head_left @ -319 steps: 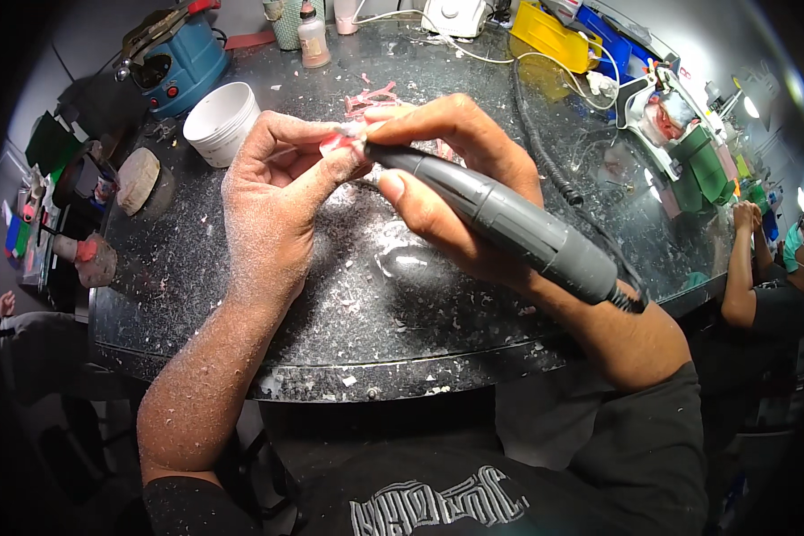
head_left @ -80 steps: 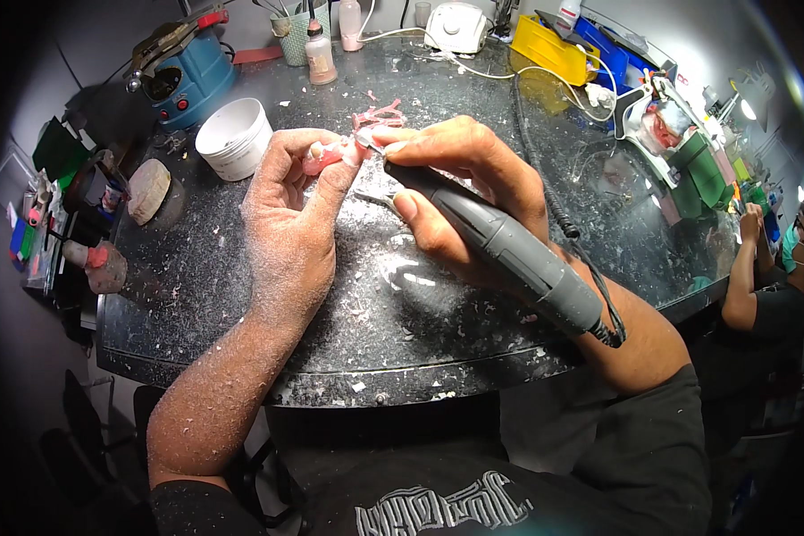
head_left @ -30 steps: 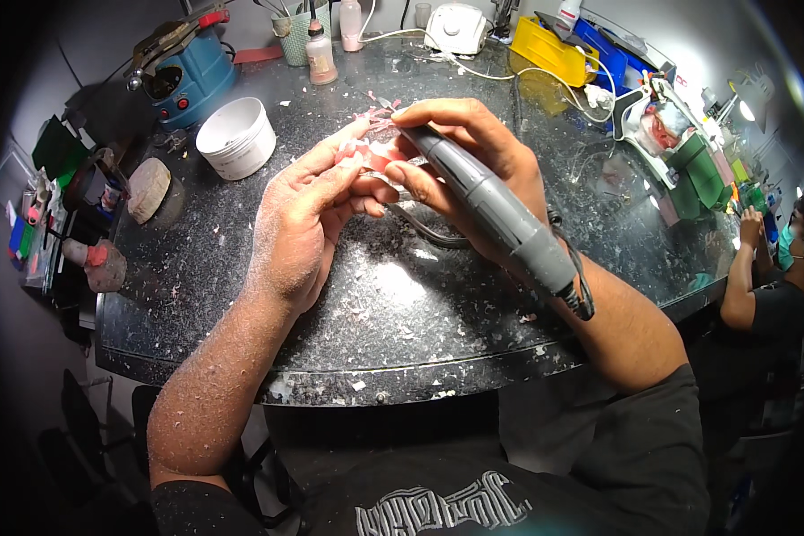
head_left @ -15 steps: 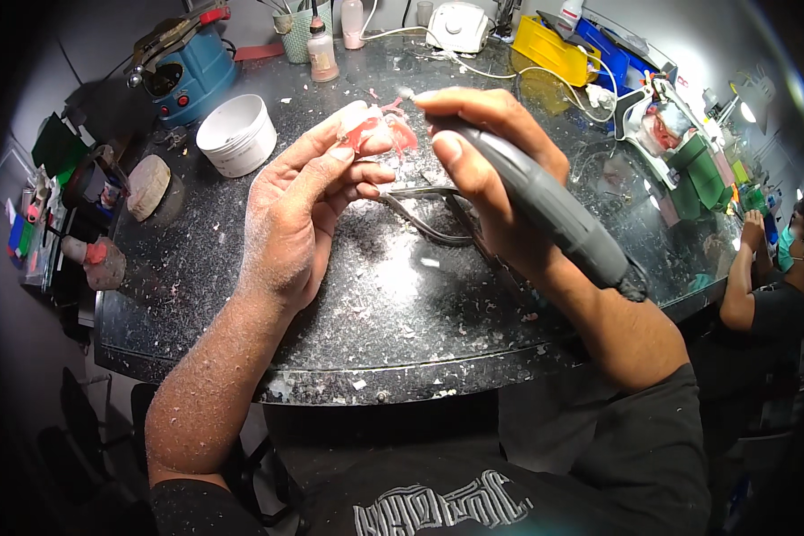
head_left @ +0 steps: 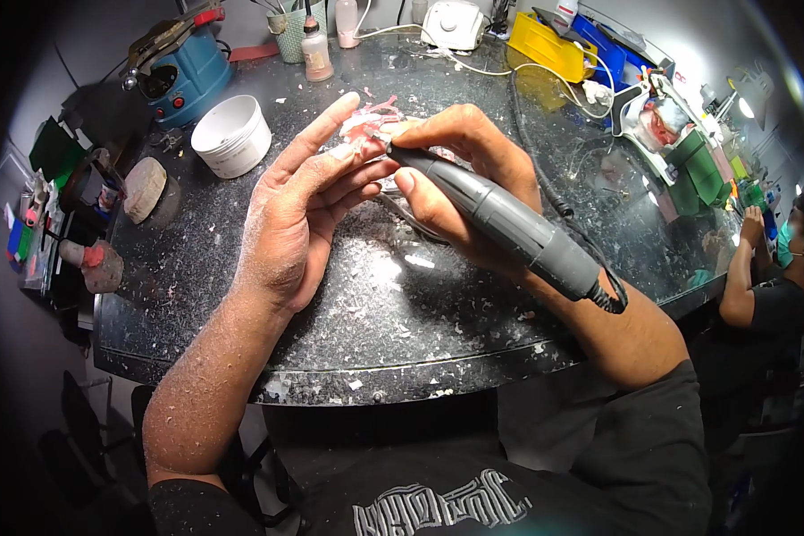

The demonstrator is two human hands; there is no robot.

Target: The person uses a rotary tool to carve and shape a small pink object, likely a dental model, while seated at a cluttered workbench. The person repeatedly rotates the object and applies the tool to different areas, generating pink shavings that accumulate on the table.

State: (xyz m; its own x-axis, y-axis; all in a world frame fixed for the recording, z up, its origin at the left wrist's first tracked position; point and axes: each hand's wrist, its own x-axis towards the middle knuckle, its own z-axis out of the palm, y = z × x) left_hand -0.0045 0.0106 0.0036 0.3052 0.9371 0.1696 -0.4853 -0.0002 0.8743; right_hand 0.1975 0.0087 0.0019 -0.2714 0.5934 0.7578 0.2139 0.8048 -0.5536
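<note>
Between the thumb and fingers of my left hand (head_left: pixel 281 228), a small pink denture plate (head_left: pixel 363 131) is pinched above the table, its index finger stretched up behind it. My right hand (head_left: pixel 482 156) grips a thick dark grey rotary handpiece (head_left: pixel 514 221) like a pen. The handpiece's tip end meets the near right side of the denture plate; the bur itself is mostly hidden by my fingers. Pale dust covers my left hand and forearm. Beneath my hands lies a dark curved metal tool (head_left: pixel 417 223), partly covered.
Dust and pink scraps litter the dark speckled table (head_left: pixel 402 339). Around it stand a white tub (head_left: pixel 232 138), a blue machine (head_left: pixel 188 76), a dropper bottle (head_left: pixel 316 55), a white control box (head_left: pixel 453 25) and a yellow bin (head_left: pixel 549 46). Another person's arm (head_left: pixel 741 277) shows far right.
My right hand has brought the handpiece left and down, from apart to against the denture plate. My left index finger has straightened upward. The handpiece's cord now shows behind my right hand.
</note>
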